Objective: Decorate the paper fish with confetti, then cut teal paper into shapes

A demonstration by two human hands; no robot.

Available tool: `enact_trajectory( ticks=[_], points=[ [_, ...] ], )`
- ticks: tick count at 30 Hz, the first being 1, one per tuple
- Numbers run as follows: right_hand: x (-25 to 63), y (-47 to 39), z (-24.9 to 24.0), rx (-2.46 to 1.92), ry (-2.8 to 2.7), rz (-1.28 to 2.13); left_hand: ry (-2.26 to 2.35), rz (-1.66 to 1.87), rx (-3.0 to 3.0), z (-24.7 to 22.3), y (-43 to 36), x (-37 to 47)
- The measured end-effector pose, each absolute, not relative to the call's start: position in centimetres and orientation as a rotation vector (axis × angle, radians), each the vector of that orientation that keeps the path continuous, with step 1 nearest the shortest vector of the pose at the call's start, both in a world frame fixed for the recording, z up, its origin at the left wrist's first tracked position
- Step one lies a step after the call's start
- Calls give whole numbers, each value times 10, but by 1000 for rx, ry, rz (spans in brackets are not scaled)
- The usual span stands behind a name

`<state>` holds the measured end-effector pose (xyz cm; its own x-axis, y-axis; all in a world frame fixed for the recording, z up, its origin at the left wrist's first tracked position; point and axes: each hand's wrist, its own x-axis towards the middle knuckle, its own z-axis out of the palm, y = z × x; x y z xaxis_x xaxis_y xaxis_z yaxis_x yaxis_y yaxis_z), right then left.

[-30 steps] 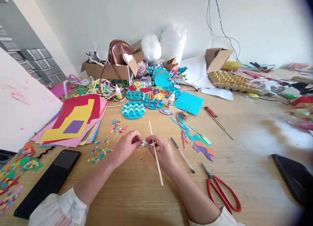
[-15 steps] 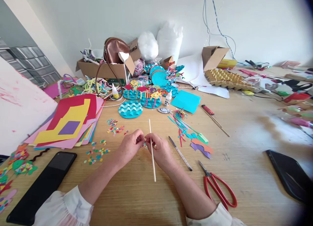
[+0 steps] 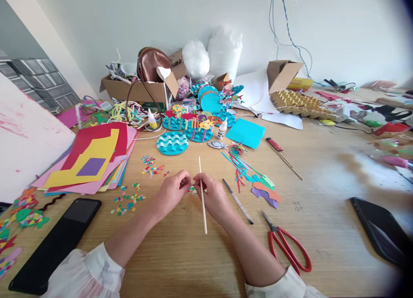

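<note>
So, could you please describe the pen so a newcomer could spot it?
On the wooden table, find the red-handled scissors. The pen lies between them and the right hand. Unlike the plain pale stick held there, it has dark ends and a greyish barrel.

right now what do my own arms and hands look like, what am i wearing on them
White, loose sleeves with faint pinkish and grey patches, gathered into cuffs on the forearms. The left hand and right hand are bare, without gloves.
</note>
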<state>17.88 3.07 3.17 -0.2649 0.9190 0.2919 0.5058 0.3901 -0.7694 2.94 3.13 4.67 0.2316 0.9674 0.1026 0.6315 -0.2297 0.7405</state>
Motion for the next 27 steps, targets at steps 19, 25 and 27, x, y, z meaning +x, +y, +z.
enact_trajectory(
  ticks=[19,25,27],
  points=[
    [175,47,25,-1384,-2261,575,1431,577,2523,14,13,4],
    [174,46,26,-1419,-2315,546,1423,584,2564,14,13,4],
    [173,46,24,-1424,-2332,536,1429,572,2562,15,13,5]
  ],
)
